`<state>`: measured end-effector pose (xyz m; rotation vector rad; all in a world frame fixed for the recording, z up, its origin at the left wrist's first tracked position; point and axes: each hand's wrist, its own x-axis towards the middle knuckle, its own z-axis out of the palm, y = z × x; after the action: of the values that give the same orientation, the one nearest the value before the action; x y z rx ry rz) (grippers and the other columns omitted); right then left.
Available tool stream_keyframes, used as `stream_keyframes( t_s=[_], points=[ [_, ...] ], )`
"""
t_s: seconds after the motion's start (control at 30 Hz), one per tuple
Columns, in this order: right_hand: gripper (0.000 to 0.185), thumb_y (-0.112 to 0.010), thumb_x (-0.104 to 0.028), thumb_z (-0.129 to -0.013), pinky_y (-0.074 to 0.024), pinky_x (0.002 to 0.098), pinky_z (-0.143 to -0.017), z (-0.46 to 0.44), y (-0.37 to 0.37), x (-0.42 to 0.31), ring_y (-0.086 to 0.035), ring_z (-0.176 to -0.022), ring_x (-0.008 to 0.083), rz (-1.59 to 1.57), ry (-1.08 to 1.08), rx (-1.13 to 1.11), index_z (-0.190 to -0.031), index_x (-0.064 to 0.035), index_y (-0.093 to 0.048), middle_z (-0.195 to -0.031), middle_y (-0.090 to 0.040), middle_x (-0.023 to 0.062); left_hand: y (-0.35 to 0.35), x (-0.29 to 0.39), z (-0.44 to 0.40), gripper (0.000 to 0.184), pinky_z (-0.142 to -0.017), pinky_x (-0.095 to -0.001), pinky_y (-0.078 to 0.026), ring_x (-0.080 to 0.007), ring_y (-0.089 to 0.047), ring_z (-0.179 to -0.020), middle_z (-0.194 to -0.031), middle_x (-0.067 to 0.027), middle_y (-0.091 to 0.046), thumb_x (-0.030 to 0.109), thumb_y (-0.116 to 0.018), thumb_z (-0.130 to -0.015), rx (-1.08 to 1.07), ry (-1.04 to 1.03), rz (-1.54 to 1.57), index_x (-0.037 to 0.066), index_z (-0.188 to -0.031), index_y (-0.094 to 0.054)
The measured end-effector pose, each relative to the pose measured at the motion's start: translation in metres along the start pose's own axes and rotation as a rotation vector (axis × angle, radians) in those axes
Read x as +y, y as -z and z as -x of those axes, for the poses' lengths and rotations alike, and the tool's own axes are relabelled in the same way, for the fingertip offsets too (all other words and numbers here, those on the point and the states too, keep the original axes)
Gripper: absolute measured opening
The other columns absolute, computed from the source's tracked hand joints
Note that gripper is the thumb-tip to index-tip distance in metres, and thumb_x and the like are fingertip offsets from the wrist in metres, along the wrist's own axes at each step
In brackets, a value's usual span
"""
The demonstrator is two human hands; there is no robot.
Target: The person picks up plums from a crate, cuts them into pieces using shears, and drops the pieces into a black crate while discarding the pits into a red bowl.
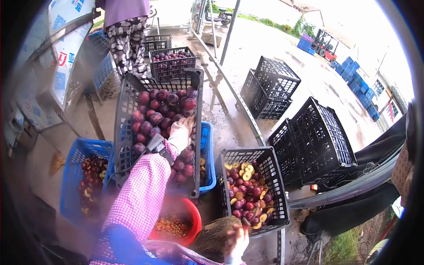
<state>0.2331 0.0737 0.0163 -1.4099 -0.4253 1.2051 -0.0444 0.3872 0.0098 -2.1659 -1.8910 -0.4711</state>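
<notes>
My left hand [181, 133], in a pale glove below a pink checked sleeve, reaches into a tilted black crate [198, 92] of dark red plums [162, 96]. Its fingers rest on the plums near the crate's right side, with their tips hidden. At the bottom centre, my right hand [236, 242] has its fingers curled together, and what they hold cannot be made out. It is just below a second black crate [282, 187] of whole plums and cut yellow halves. Between the hands, a red bowl [194, 221] holds small brownish pieces.
Blue baskets [70, 176] stand left of and beneath the tilted crate. A person [128, 39] in patterned trousers stands behind it, near another plum crate [172, 66]. Stacked black crates [316, 145] stand right, beside another person's dark-clad legs [349, 212]. A metal rail crosses the floor.
</notes>
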Motion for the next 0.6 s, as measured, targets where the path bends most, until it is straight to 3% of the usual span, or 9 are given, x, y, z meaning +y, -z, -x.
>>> stream_keyframes(
  t_s=[0.07, 0.13, 0.2, 0.27, 0.33, 0.4, 0.43, 0.53, 0.6],
  points=[
    [0.023, -0.052, -0.029, -0.093, -0.0226, 0.0176, -0.033, 0.004, -0.013, -0.004, -0.031, -0.039, 0.0016, -0.115, -0.089, -0.037, -0.1, -0.0076, -0.056, -0.064, -0.054, -0.0013, 0.005, -0.001, -0.005, 0.066, -0.098, -0.0385, -0.039, -0.0277, -0.046, -0.119, -0.127, -0.0091, -0.049, 0.022, -0.074, -0.066, -0.271, -0.005, -0.155, 0.008, -0.124, -0.047],
    [0.024, -0.051, -0.03, -0.094, -0.0224, 0.0174, -0.034, 0.003, -0.015, -0.002, -0.031, -0.039, 0.0017, -0.137, -0.143, -0.061, -0.101, -0.0078, -0.055, -0.064, -0.054, -0.0015, 0.004, -0.007, 0.001, 0.067, -0.098, -0.0385, -0.039, -0.0279, -0.046, -0.118, -0.125, -0.0085, -0.05, 0.023, -0.077, -0.063, -0.223, 0.015, -0.13, 0.008, -0.122, -0.048],
    [0.023, -0.05, -0.03, -0.094, -0.0222, 0.0174, -0.033, 0.006, -0.019, -0.003, -0.031, -0.039, 0.0018, -0.107, -0.112, -0.151, -0.103, -0.0084, -0.054, -0.063, -0.053, -0.0018, 0.014, -0.013, 0.018, 0.069, -0.098, -0.0384, -0.038, -0.0293, -0.046, -0.117, -0.123, -0.0107, -0.052, 0.021, -0.077, -0.063, -0.021, 0.054, 0.15, 0.008, -0.124, -0.047],
    [0.025, -0.049, -0.032, -0.094, -0.0224, 0.0175, -0.034, 0.011, -0.019, -0.002, -0.03, -0.038, 0.0023, -0.055, -0.133, -0.164, -0.105, -0.0093, -0.053, -0.061, -0.05, -0.0022, 0.028, -0.016, 0.053, 0.06, -0.099, -0.0366, -0.038, -0.0285, -0.047, -0.117, -0.124, -0.0128, -0.051, 0.017, -0.075, -0.07, 0.066, 0.226, 0.538, 0.008, -0.123, -0.048],
    [0.027, -0.048, -0.035, -0.095, -0.0227, 0.0181, -0.033, 0.007, -0.017, 0.017, -0.03, -0.037, 0.0034, -0.066, -0.127, -0.251, -0.106, -0.0104, -0.052, -0.059, -0.047, -0.0026, 0.04, -0.015, 0.094, 0.043, -0.094, -0.0365, -0.043, -0.0236, -0.053, -0.111, -0.119, -0.008, -0.056, 0.021, -0.072, -0.079, 0.024, 0.461, 1.507, 0.011, -0.117, -0.055],
    [0.026, -0.048, -0.033, -0.095, -0.0215, 0.0197, -0.033, 0.01, -0.024, 0.021, -0.031, -0.037, 0.0044, -0.1, -0.285, -0.38, -0.105, -0.0095, -0.054, -0.056, -0.047, -0.0031, 0.072, -0.017, 0.139, 0.028, -0.086, -0.0363, -0.05, -0.0196, -0.06, -0.101, -0.11, -0.0029, -0.063, 0.026, -0.066, -0.086, -0.314, 0.681, 2.31, 0.012, -0.11, -0.06],
    [0.025, -0.048, -0.032, -0.095, -0.0215, 0.0191, -0.033, 0.015, -0.029, 0.02, -0.03, -0.037, 0.0039, -0.069, -0.336, -0.437, -0.105, -0.0094, -0.054, -0.058, -0.047, -0.0032, 0.082, -0.01, 0.161, 0.023, -0.079, -0.0366, -0.055, -0.0176, -0.064, -0.093, -0.1, 0.0, -0.066, 0.03, -0.062, -0.088, -0.356, 0.753, 2.475, 0.013, -0.104, -0.063],
    [0.025, -0.048, -0.032, -0.096, -0.0215, 0.0184, -0.034, 0.035, -0.053, 0.016, -0.029, -0.038, 0.003, 0.012, -0.358, -0.653, -0.106, -0.0091, -0.053, -0.062, -0.049, -0.0031, 0.113, 0.012, 0.225, 0.044, -0.08, -0.0363, -0.056, -0.0276, -0.062, -0.096, -0.106, -0.0136, -0.062, 0.038, -0.061, -0.088, -0.445, 0.859, 2.61, 0.001, -0.111, -0.055],
    [0.024, -0.047, -0.031, -0.096, -0.0211, 0.0183, -0.035, 0.053, -0.068, 0.012, -0.029, -0.039, 0.0029, 0.051, -0.344, -0.711, -0.106, -0.0097, -0.052, -0.061, -0.047, -0.0032, 0.128, 0.029, 0.261, 0.055, -0.085, -0.0376, -0.055, -0.0317, -0.061, -0.098, -0.11, -0.0176, -0.059, 0.041, -0.061, -0.087, -0.297, 0.967, 2.612, -0.002, -0.117, -0.049]
  ],
)
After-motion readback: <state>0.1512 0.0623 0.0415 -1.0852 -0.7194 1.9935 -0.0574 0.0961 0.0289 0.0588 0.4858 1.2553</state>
